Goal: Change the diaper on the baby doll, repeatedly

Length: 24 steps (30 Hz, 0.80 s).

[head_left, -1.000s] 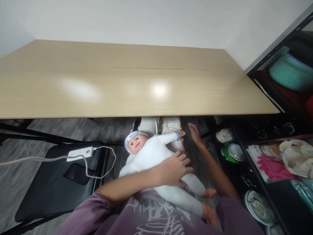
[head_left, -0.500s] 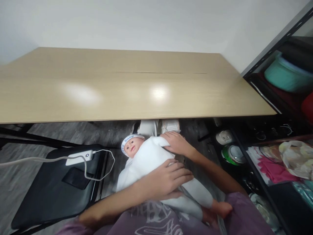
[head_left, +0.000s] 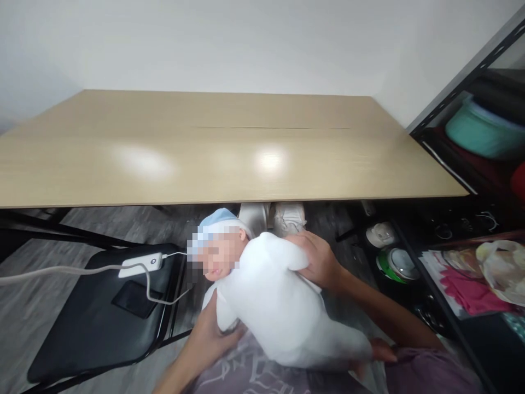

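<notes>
A baby doll (head_left: 273,295) in a white suit and a blue and white cap lies across my lap, head toward the table. My left hand (head_left: 215,334) grips its near side under the arm, fingers wrapped against the body. My right hand (head_left: 318,260) clasps its far shoulder and upper arm. The doll's bare feet (head_left: 379,350) point toward my right. Both of my sleeves are purple.
A long light wooden table (head_left: 229,153) spans the view just beyond the doll. A black chair (head_left: 82,323) at left carries a white power bank with cable (head_left: 141,264) and a dark phone. Black shelving (head_left: 459,230) at right holds bowls, cloths and a teal pot.
My left hand left the doll's belly and went under its near side. My right hand reached in and took its far shoulder. The doll is raised, its head nearer the table edge.
</notes>
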### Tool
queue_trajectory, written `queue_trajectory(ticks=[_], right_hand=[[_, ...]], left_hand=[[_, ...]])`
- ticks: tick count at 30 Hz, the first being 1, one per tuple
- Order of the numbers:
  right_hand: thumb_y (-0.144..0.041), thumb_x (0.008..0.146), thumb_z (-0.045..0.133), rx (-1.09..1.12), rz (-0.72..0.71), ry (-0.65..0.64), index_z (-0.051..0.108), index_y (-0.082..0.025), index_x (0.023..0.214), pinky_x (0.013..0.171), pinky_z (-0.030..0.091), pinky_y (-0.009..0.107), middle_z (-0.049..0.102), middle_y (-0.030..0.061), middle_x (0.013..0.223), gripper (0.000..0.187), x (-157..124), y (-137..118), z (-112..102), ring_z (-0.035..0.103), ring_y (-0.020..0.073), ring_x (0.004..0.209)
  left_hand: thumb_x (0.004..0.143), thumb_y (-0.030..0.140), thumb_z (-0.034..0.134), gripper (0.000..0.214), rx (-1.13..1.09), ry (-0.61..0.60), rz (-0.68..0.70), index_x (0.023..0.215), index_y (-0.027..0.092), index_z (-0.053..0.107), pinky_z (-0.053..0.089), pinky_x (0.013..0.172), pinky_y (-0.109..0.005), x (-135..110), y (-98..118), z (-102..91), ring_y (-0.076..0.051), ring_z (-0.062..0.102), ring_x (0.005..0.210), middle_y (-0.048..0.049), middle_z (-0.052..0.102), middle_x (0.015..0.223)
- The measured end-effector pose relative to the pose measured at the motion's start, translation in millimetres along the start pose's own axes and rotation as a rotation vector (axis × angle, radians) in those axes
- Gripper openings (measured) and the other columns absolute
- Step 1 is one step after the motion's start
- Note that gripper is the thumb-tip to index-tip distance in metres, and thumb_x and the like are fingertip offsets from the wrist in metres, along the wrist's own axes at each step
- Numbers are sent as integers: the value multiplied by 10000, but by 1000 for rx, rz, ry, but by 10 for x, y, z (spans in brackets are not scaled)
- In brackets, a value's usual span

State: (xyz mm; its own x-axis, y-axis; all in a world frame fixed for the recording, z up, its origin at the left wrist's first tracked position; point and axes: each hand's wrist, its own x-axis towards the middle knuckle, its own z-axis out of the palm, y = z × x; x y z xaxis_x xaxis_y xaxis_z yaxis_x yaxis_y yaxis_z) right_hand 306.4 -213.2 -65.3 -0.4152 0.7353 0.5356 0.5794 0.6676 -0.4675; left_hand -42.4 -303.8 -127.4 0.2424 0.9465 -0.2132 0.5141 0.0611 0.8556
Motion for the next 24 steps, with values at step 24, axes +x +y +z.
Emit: queue_trajectory(ticks=[24], right_hand=[[-655,1059,601,-475,374,-56,759,-277,1279,767,585,480,829,132,1218,465,767,1365,-782,793,430,1068]], left_hand=[[802,757,800,657,589,-64,207,1205,240,745,545,792,-395,2745,1254,-1586,-340,781,969,-82,836,1089]])
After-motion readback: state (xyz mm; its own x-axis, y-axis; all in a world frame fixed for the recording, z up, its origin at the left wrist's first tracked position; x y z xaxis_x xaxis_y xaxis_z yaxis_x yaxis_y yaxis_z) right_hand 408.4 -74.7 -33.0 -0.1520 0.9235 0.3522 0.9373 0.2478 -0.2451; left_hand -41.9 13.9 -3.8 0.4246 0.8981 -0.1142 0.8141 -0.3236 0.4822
